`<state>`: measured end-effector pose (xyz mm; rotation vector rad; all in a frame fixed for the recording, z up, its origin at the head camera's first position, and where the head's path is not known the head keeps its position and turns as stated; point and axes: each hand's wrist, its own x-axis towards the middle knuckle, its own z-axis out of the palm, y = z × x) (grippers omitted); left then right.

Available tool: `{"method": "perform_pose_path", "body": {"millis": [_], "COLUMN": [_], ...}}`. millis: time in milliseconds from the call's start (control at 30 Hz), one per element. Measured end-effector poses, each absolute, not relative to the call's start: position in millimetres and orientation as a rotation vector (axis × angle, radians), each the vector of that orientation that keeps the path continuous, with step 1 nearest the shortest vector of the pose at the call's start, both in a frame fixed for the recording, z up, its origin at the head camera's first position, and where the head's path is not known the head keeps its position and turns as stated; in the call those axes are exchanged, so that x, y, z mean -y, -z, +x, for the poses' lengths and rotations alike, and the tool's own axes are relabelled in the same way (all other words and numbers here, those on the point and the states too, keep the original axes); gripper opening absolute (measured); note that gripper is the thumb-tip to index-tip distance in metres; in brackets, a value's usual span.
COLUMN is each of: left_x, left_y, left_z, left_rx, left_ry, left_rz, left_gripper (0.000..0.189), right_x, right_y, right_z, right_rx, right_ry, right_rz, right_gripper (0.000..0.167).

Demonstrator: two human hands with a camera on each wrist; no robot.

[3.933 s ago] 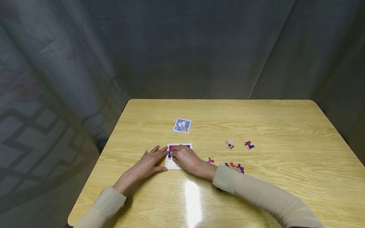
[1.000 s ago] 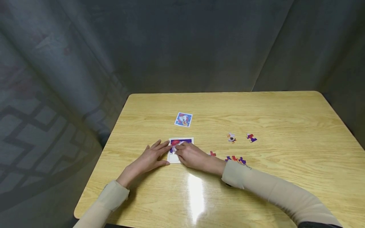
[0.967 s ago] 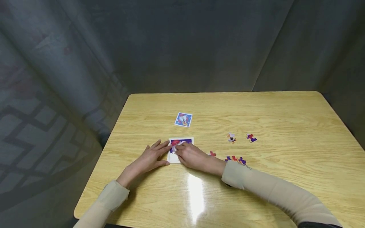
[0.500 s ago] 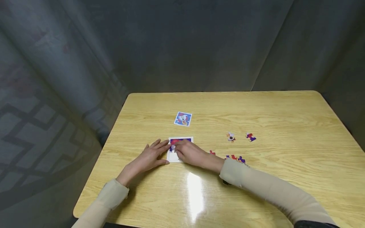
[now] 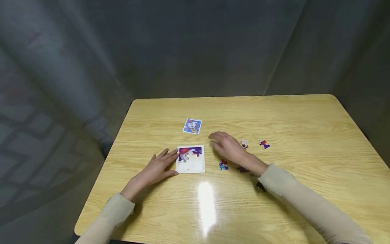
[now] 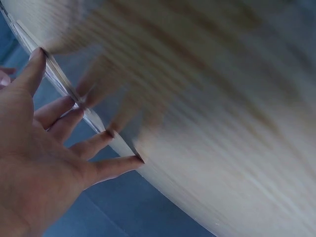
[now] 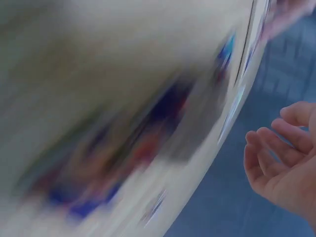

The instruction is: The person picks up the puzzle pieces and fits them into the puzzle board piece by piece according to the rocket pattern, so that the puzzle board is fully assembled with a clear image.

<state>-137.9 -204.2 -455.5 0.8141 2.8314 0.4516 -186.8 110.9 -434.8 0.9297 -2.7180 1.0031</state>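
Observation:
A white square puzzle tray lies on the table, with joined jigsaw pieces along its top and upper left; its lower right shows bare white. My left hand is spread flat beside the tray, fingertips and thumb touching its left edge. In the left wrist view its fingers rest straight along that edge. Right of the tray, my right hand hovers over the table near the loose pieces. Its fingers are loosely bent with nothing between them.
A small picture card lies behind the tray. Loose pieces lie to the right: one blue and red piece, one white piece, one red and purple piece. A dark piece is partly hidden under the right forearm.
My right hand has left the tray and moved right, uncovering the joined pieces there. My left hand stays at the tray's left edge.

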Motion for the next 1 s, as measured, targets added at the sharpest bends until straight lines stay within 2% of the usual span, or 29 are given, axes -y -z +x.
{"method": "perform_pose_path", "body": {"millis": [167,367,633,1000], "left_x": [206.2,208.5,212.9,212.7], "left_y": [453.9,451.7,451.9,451.8], "left_z": [-136.1,-133.3,-130.8,-130.9], "left_rx": [-2.831,-2.837,-2.852,-2.856], "left_ry": [-0.446,-0.456,-0.454,-0.483], "left_rz": [0.815,0.803,0.794,0.822], "left_gripper": [0.071,0.071,0.070,0.071], "right_x": [-171.0,-213.8,-217.3,-211.5], "right_y": [432.9,434.8,450.4,461.3], "right_z": [-196.8,-195.4,-191.9,-182.4], "right_rx": [2.748,2.893,2.978,2.825], "right_ry": [-1.108,-1.131,-1.086,-1.043], "right_rz": [0.669,0.624,0.706,0.676], "right_gripper": [0.033,0.045,0.058,0.048]}}
